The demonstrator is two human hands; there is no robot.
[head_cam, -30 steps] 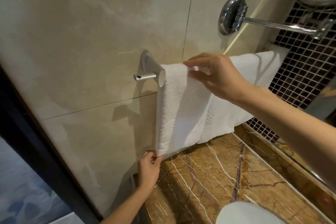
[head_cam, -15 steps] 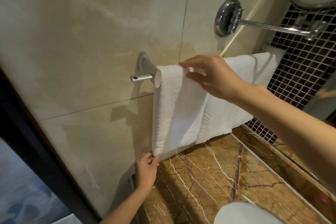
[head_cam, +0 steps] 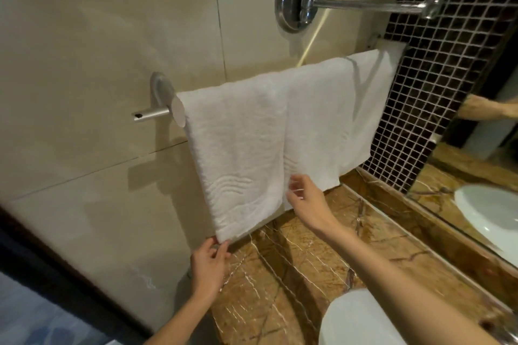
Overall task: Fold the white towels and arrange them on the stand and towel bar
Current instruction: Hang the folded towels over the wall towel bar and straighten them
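We are at the hanging step, making the towels neat. Two white towels hang side by side over the bar (head_cam: pixel 151 114), above the counter (head_cam: pixel 294 274). The left towel (head_cam: pixel 238 154) is in front. The right towel (head_cam: pixel 330 120) hangs just beside it, with its edge tucked a little behind.

Our left hand (head_cam: pixel 208 260) pinches the bottom left corner of the left towel. Our right hand (head_cam: pixel 307 204) is down low where the two towels meet. Its fingers are blurry, so we cannot tell if it grips the cloth or only touches it.

Both towels are on the bar, so this part looks almost done. Next we think a soft pull down is needed, to make the left towel flat and its bottom edge level. If we pull too hard, it may slide off the bar.
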